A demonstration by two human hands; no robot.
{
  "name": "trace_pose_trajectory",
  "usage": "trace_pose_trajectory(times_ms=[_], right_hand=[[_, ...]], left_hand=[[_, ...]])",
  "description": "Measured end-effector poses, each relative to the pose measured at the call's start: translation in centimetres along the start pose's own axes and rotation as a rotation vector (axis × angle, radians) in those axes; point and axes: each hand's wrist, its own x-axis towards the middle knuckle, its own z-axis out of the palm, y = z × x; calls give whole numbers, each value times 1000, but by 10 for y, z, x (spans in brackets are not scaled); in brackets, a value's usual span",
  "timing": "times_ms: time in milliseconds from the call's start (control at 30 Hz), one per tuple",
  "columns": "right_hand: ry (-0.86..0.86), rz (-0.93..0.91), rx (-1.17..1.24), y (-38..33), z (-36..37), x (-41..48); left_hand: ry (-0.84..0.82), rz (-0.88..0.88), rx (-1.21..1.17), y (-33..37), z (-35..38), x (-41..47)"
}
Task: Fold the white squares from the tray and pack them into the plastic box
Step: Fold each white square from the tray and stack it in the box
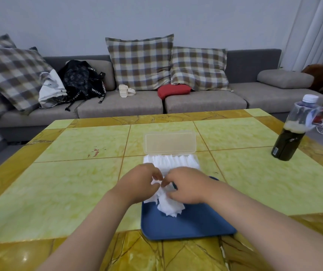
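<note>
A blue tray [191, 225] lies at the table's near edge with a loose pile of white squares [169, 208] on its far part. Just beyond it stands the clear plastic box [194, 161], lid open and leaning back, with a row of folded white squares [174, 161] packed inside. My left hand [139, 184] and my right hand [186, 185] meet over the pile, fingers curled, both pinching one white square [156, 182] between them. The far rim of the tray is hidden by my hands.
A dark bottle [291, 133] with a white cap stands at the table's right side. The yellow-green tiled table [68, 182] stretches left and right of the tray. Behind it is a grey sofa [205, 102] with plaid cushions and a black bag.
</note>
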Motion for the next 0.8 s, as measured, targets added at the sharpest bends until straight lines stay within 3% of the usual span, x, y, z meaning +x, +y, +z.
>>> trace_pose_trajectory(times_ms=[233, 433, 567, 667, 800], right_hand=[[-88, 70, -43, 14, 9, -13], [-112, 216, -23, 38, -9, -33], [97, 278, 102, 46, -17, -36], [178, 193, 123, 44, -15, -31], [103, 24, -66, 38, -1, -16]], left_hand=[[-185, -1, 64, 10, 18, -6], [-117, -6, -203, 25, 29, -1], [10, -53, -300, 23, 22, 7], [-1, -90, -265, 14, 23, 10], [-44, -100, -232, 8, 30, 13]])
